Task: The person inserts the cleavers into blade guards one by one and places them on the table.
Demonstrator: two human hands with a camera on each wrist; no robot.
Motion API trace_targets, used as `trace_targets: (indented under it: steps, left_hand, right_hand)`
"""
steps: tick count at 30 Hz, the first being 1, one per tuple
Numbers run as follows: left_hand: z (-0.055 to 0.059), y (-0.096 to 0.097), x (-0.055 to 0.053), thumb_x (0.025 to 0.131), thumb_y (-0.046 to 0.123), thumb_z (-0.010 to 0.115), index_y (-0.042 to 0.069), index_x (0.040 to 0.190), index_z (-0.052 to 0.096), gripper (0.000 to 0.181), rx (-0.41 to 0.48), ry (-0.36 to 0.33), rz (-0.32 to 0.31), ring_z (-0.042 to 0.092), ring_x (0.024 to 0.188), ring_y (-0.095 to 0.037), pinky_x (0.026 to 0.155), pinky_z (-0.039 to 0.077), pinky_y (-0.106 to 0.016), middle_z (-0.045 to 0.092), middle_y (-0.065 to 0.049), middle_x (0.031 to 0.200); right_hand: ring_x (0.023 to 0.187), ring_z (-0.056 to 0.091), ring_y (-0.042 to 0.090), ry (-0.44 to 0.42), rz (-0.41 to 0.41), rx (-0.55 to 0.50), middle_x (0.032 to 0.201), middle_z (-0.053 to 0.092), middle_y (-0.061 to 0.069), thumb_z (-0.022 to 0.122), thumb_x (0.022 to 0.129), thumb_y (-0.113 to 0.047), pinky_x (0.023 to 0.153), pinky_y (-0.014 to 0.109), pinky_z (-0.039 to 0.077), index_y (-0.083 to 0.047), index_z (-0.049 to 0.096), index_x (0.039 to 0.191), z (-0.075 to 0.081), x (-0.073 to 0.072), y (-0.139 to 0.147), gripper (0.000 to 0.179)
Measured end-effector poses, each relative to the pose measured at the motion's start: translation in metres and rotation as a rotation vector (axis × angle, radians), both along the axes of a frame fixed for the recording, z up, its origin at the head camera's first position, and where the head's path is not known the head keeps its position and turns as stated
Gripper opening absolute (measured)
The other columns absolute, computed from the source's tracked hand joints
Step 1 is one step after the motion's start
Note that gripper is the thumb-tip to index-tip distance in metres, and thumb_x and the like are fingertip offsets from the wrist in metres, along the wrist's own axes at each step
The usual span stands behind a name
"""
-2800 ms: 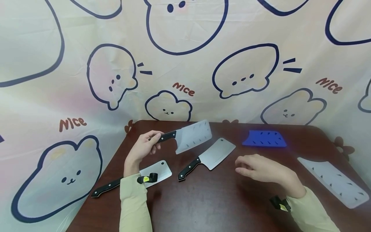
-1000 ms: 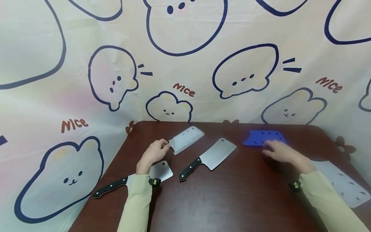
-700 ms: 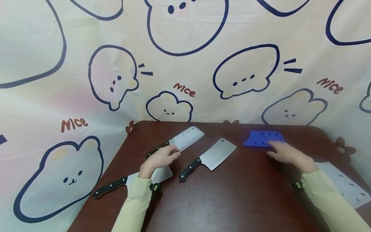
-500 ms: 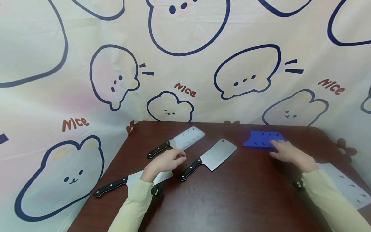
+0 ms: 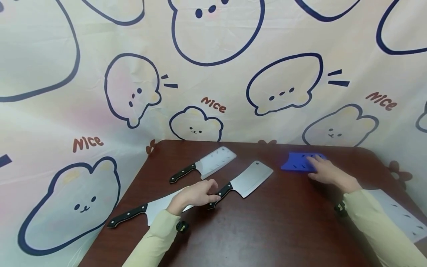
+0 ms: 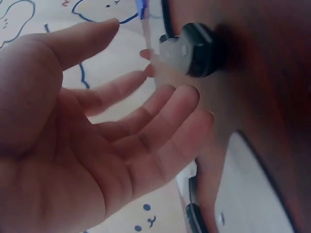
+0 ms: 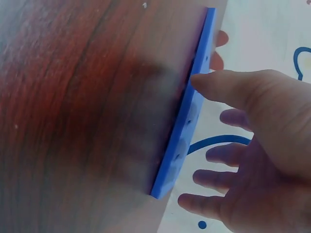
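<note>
In the head view my left hand [image 5: 197,194] is over the handle end of the middle cleaver [image 5: 251,178], which lies bare on the table. Its fingers are loosely bent and hold nothing; in the left wrist view a gap shows between them and the black handle [image 6: 198,51]. On the right, my right hand [image 5: 328,173] is at the blue blade guard [image 5: 297,162]. The right wrist view shows the thumb at the near edge of that guard [image 7: 182,128], the other fingers spread beyond it. Whether the thumb touches it I cannot tell.
Behind lies a cleaver [image 5: 181,172] with a white guard [image 5: 216,162] on its blade. At the left a bare cleaver [image 5: 128,216] is partly hidden under my left arm. A white blade guard [image 5: 397,211] lies at the right, partly behind my sleeve. A printed cloth [image 5: 207,85] hangs behind the table.
My left hand has set down the cleaver in the white guard, let go of its handle and moved nearer to the middle cleaver's handle. My right hand has moved forward to the blue guard.
</note>
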State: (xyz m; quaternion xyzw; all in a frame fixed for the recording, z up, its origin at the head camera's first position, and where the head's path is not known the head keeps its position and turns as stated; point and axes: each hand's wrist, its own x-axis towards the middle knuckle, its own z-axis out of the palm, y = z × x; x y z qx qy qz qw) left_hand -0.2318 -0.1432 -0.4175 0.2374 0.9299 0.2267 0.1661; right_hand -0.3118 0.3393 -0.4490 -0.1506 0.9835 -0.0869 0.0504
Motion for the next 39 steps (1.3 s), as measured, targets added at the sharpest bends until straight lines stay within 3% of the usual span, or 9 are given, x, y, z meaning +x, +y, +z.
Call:
trace_targets:
  steps: [5,10,14,18,25,33,39]
  left_hand:
    - [-0.010,0.003,0.001,0.091,0.038,0.068,0.010,0.126,0.052,0.047,-0.013,-0.060,0.018,0.058,0.075,-0.015,0.067,0.051,-0.035,0.062,-0.003,0.093]
    - [-0.021,0.007,0.001,0.090,0.036,0.070,0.011,0.127,0.050,0.049,0.028,-0.132,0.080,0.056,0.056,-0.015,0.051,0.053,-0.035,0.059,-0.002,0.081]
    - [-0.024,0.011,0.000,0.089,0.033,0.071,0.013,0.124,0.051,0.045,0.016,-0.123,0.116,0.056,0.055,-0.016,0.049,0.053,-0.034,0.058,-0.002,0.083]
    - [-0.024,0.014,-0.002,0.090,0.028,0.071,0.014,0.116,0.051,0.036,-0.011,-0.124,0.103,0.056,0.057,-0.016,0.049,0.052,-0.034,0.057,-0.002,0.083]
    - [-0.022,0.014,-0.001,0.089,0.020,0.068,0.015,0.110,0.051,0.028,-0.064,-0.168,0.096,0.056,0.061,-0.016,0.053,0.054,-0.034,0.056,-0.003,0.081]
    - [-0.022,0.011,0.002,0.088,0.022,0.063,0.015,0.118,0.049,0.034,-0.046,-0.237,0.070,0.055,0.063,-0.015,0.055,0.055,-0.035,0.057,-0.001,0.082]
    - [-0.022,0.005,0.005,0.089,0.018,0.057,0.013,0.114,0.049,0.026,0.054,-0.275,0.066,0.051,0.059,-0.016,0.055,0.053,-0.034,0.054,-0.002,0.076]
  right_hand:
    - [0.133,0.030,0.061,-0.060,-0.016,-0.009,0.146,0.031,0.040,0.064,0.092,-0.021,0.105,0.071,0.028,0.008,0.032,0.147,0.000,0.003,-0.005,0.070]
    - [0.125,0.036,0.063,-0.037,-0.018,0.000,0.140,0.038,0.041,0.068,0.089,-0.024,0.094,0.075,0.035,0.003,0.038,0.145,0.000,0.011,-0.010,0.069]
    - [0.118,0.040,0.063,0.030,-0.016,-0.007,0.131,0.040,0.044,0.071,0.086,-0.026,0.089,0.073,0.038,0.002,0.042,0.142,-0.007,0.011,-0.006,0.070]
    - [0.115,0.039,0.062,0.067,-0.035,-0.027,0.128,0.040,0.045,0.072,0.085,-0.034,0.091,0.072,0.037,0.004,0.035,0.144,-0.014,0.010,0.004,0.080]
    - [0.122,0.032,0.064,-0.005,-0.068,-0.033,0.136,0.030,0.047,0.070,0.081,-0.058,0.095,0.075,0.033,0.009,0.022,0.150,-0.010,0.012,0.010,0.107]
    - [0.117,0.034,0.062,-0.041,-0.072,0.008,0.142,0.033,0.040,0.067,0.080,-0.065,0.087,0.073,0.038,-0.002,0.036,0.148,-0.009,0.012,0.013,0.098]
    - [0.125,0.027,0.066,-0.024,-0.037,-0.052,0.141,0.030,0.045,0.071,0.080,-0.058,0.097,0.076,0.026,0.006,0.047,0.140,-0.014,0.014,0.014,0.090]
